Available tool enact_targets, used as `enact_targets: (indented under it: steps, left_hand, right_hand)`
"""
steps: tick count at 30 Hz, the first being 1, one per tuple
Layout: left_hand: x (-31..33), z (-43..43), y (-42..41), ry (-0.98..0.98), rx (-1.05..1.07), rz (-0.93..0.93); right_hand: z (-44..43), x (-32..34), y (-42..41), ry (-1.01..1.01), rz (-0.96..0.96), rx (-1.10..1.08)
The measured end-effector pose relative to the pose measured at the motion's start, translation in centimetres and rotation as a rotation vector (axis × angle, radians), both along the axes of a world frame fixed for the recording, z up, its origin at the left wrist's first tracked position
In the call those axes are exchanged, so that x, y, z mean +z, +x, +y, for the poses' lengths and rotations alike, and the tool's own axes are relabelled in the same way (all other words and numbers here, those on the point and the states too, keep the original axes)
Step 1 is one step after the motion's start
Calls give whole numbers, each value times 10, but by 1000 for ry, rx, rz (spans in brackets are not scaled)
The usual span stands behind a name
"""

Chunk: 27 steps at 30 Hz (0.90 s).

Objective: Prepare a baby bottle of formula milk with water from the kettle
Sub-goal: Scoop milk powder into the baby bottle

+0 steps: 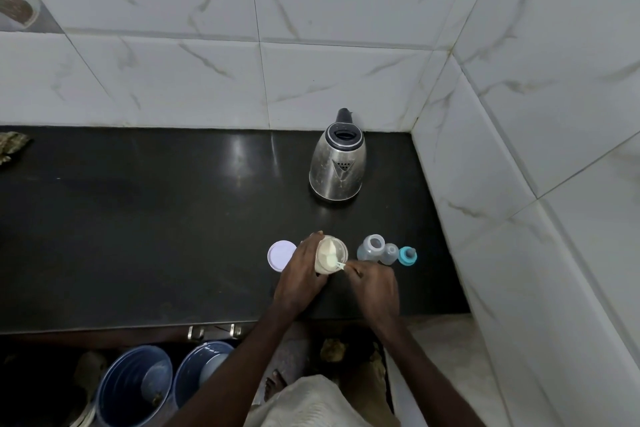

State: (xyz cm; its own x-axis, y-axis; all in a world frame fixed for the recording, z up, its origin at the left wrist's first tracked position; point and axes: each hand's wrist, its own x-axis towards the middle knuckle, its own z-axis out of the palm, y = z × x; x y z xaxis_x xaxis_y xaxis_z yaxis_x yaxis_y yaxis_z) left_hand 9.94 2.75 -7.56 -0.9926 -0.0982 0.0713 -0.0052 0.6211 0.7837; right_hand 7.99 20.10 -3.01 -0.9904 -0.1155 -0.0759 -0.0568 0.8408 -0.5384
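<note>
An open jar of pale formula powder (330, 253) stands on the black counter (156, 236), with my left hand (300, 274) wrapped around its left side. My right hand (374, 284) pinches a small pale scoop (337, 264) whose bowl dips into the powder at the jar's near rim. The jar's white lid (281, 255) lies flat to the left. Right of the jar stands the open baby bottle (371, 247), then a clear cap (390, 253) and a blue teat ring (407, 256). A steel kettle (337, 163) sits further back, lid closed.
Tiled walls meet in a corner behind and to the right of the kettle. Two blue buckets (135, 388) stand on the floor under the counter's front edge. A patterned cloth (12, 146) lies at the far left of the counter.
</note>
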Motion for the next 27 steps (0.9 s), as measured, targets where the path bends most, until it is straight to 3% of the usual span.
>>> enact_targets:
  steps: [10, 15, 17, 20, 25, 27]
  left_hand:
    - [3, -2, 1, 60, 90, -43]
    - [18, -8, -1, 147, 218, -96]
    - [15, -9, -1, 156, 220, -91]
    - [7, -5, 1, 90, 211, -71]
    - [32, 27, 1, -72, 121, 314]
    - [42, 46, -3, -77, 28, 356]
  right_hand:
    - [2, 16, 4, -673, -386, -396]
    - [19, 27, -5, -882, -390, -562]
    - [33, 29, -12, -829, -286, -600]
    - [51, 32, -21, -563, -98, -522]
    - [61, 26, -30, -341, 62, -410]
    - [64, 17, -31, -225, 140, -337]
